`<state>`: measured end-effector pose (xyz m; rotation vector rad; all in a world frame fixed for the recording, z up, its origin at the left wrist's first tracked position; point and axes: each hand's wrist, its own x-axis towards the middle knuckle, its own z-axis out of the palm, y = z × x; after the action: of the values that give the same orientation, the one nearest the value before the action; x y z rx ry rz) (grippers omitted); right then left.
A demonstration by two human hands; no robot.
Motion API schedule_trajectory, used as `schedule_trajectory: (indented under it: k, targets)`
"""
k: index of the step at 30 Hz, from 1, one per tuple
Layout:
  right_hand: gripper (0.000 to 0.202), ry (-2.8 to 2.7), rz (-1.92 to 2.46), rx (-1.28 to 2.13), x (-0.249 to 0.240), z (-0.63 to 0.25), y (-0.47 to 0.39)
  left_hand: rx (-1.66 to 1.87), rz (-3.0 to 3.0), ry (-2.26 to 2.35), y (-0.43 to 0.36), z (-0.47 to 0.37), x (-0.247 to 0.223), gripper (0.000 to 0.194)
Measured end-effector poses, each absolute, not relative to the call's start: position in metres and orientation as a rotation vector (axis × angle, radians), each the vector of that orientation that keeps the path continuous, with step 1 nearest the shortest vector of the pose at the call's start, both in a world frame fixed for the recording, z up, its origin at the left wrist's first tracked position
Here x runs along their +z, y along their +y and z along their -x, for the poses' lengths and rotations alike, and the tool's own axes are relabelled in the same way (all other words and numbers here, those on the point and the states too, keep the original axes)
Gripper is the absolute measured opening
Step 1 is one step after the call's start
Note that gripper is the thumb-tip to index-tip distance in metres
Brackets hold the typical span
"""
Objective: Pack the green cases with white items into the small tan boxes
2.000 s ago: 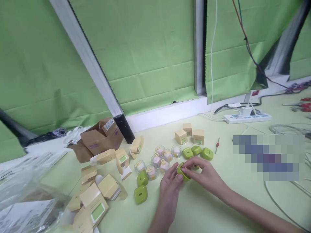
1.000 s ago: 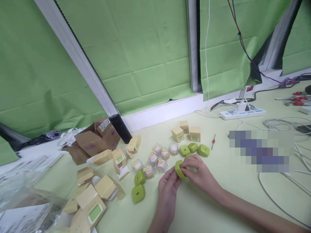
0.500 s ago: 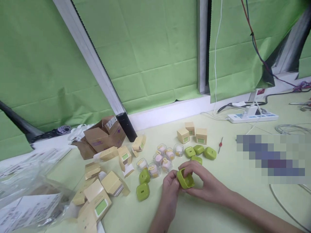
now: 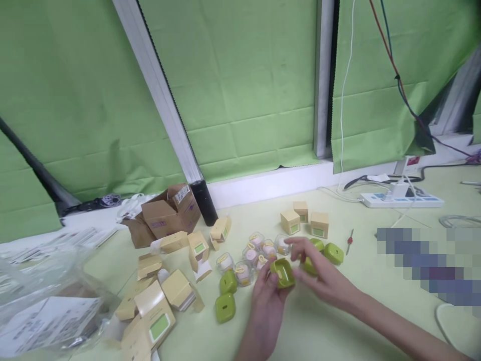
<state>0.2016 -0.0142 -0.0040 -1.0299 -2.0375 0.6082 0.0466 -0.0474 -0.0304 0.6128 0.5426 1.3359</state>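
My left hand [image 4: 268,306] holds a hollow green plastic case piece [image 4: 283,272], its open side turned up toward me. My right hand [image 4: 317,268] is off to its right with fingers apart and nothing in them. Its fingertips hover close to a clear rounded case with a pale pink item inside [image 4: 281,243]; whether they touch it I cannot tell. More such clear cases [image 4: 243,273] cluster just beyond my left hand. Two green case pieces [image 4: 225,307] lie to the left, and several others [image 4: 333,253] sit behind my right hand, partly covered.
Small tan boxes [image 4: 319,225] stand at the back, and opened ones [image 4: 160,321] are heaped on the left by a clear plastic bag [image 4: 56,301]. Farther back are a brown carton [image 4: 169,215], a black cylinder [image 4: 205,203], a power strip [image 4: 402,200] and a red-handled tool [image 4: 350,241].
My right hand has let go of the green case piece and moved away, up and to the right. The piece stays in my left hand. The camera view has shifted slightly.
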Motion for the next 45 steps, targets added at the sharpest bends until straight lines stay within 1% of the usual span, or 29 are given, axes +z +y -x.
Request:
schedule_trajectory:
  k: [3, 7, 9, 10, 13, 14, 20, 22, 23, 24, 27, 29, 31, 32, 33, 35, 39, 41, 43, 45]
  targets:
    - [0.029, -2.057, 1.247, 0.585, 0.000, -0.193, 0.025, 1.394, -0.512, 0.548, -0.045, -0.042, -0.028, 0.026]
    - [0.057, -1.998, 1.277, 0.685, -0.010, -0.183, 0.064, 1.452, -0.535, 0.566, -0.046, -0.037, -0.022, 0.024]
    - [0.064, -1.913, 1.256, 0.778, -0.016, -0.185, 0.067, 1.491, -0.526, 0.551, -0.047, -0.036, -0.019, 0.024]
    - [0.063, -1.854, 1.238, 0.833, -0.018, -0.188, 0.065, 1.504, -0.509, 0.545, -0.046, -0.036, -0.018, 0.025]
    - [0.046, -1.654, 1.153, 1.048, -0.021, -0.199, 0.049, 1.520, -0.436, 0.544, -0.044, -0.035, -0.019, 0.025]
    - [0.043, -1.596, 1.107, 1.133, -0.021, -0.203, 0.042, 1.520, -0.411, 0.545, -0.044, -0.035, -0.019, 0.025]
    - [0.051, -1.285, 0.730, 1.643, -0.025, -0.209, 0.009, 1.514, -0.361, 0.547, -0.042, -0.036, -0.023, 0.023]
    - [0.054, -1.230, 0.676, 1.710, -0.026, -0.209, 0.005, 1.508, -0.361, 0.547, -0.041, -0.036, -0.023, 0.024]
    - [0.054, -1.298, 0.743, 1.636, -0.026, -0.209, 0.004, 1.506, -0.364, 0.550, -0.041, -0.036, -0.023, 0.024]
    - [0.053, -1.420, 0.862, 1.494, -0.026, -0.209, 0.003, 1.504, -0.366, 0.555, -0.041, -0.036, -0.023, 0.023]
    - [0.038, -1.744, 1.194, 0.955, -0.027, -0.207, 0.001, 1.510, -0.369, 0.565, -0.040, -0.036, -0.023, 0.020]
    - [0.031, -1.961, 1.293, 0.562, -0.028, -0.203, -0.001, 1.510, -0.374, 0.564, -0.039, -0.037, -0.023, 0.017]
    - [0.032, -2.144, 1.315, 0.225, -0.030, -0.197, -0.003, 1.500, -0.378, 0.574, -0.039, -0.037, -0.024, 0.014]
    - [0.035, -2.210, 1.315, 0.124, -0.030, -0.195, -0.004, 1.491, -0.379, 0.583, -0.039, -0.037, -0.024, 0.014]
    - [0.038, -2.243, 1.306, 0.105, -0.031, -0.193, -0.005, 1.487, -0.382, 0.594, -0.039, -0.037, -0.024, 0.014]
    - [0.040, -2.224, 1.271, 0.197, -0.029, -0.193, -0.008, 1.487, -0.401, 0.607, -0.039, -0.038, -0.024, 0.016]
    - [0.026, -1.962, 1.199, 0.663, -0.021, -0.200, -0.015, 1.476, -0.475, 0.604, -0.040, -0.040, -0.024, 0.021]
    - [0.024, -1.838, 1.094, 0.831, -0.018, -0.202, -0.018, 1.453, -0.534, 0.578, -0.042, -0.041, -0.023, 0.020]
    - [0.027, -1.796, 0.957, 0.836, -0.016, -0.200, -0.022, 1.422, -0.607, 0.543, -0.045, -0.043, -0.023, 0.019]
    - [0.026, -1.835, 0.861, 0.735, -0.015, -0.196, -0.026, 1.370, -0.662, 0.539, -0.048, -0.045, -0.022, 0.025]
